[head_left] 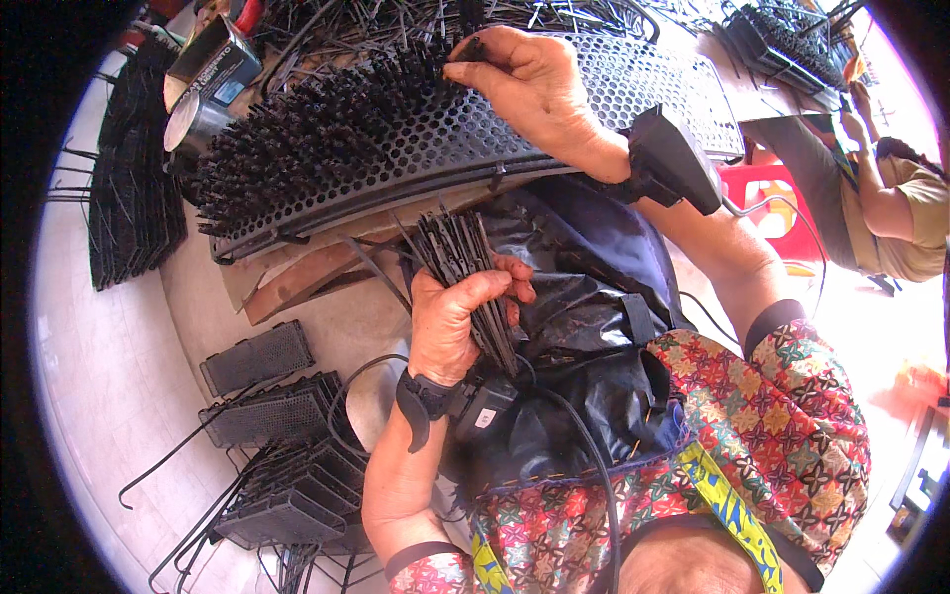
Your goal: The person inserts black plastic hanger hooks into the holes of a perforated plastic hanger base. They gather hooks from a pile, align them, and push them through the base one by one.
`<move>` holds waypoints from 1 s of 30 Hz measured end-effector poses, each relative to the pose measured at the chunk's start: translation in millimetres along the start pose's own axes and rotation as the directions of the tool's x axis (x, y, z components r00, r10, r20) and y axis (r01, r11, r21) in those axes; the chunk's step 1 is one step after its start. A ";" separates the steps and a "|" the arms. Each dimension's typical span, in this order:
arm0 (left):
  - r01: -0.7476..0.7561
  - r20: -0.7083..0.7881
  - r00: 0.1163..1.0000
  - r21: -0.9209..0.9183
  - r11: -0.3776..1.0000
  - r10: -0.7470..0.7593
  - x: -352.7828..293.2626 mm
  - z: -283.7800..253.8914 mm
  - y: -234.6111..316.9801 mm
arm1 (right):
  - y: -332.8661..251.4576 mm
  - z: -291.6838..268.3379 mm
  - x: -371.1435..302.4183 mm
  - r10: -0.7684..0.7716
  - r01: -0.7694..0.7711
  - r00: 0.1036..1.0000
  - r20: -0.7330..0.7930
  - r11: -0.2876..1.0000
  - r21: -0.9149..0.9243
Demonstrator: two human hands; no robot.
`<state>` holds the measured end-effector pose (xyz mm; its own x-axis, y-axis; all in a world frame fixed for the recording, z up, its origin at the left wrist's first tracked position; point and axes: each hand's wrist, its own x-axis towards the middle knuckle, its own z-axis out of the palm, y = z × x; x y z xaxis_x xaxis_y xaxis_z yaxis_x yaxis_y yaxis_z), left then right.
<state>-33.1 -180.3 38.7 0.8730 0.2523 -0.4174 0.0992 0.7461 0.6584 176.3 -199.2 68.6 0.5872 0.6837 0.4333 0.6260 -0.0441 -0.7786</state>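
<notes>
Left hand: fingers of the left hand (442,322) wrapped around a bundle of thin black strips (463,252), whose tips fan out past the thumb.
Right hand: thumb and fingers of the right hand (534,87) pinched on a dark tuft (475,48); whether it is seated in a hole, I cannot tell.
Perforated panel: the perforated panel (633,84) lies beyond the left hand and under the right.
Bristles: black bristles (307,139) crowd the panel left of the right hand; bare holes show right of it.
Racks: black racks (292,490) sit left of the left forearm.
</notes>
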 end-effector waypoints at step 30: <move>0.029 -0.042 0.999 -0.124 0.992 -0.034 0.8 2.0 -3.8 | 5.7 1.9 26.7 -0.562 0.583 0.810 0.168 0.740 -0.336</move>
<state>-31.8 -184.1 37.1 0.8482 0.2524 -0.4656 0.0645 0.8234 0.5638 194.5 -179.8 74.9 0.0378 0.7011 0.7121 0.9779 0.1207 -0.1708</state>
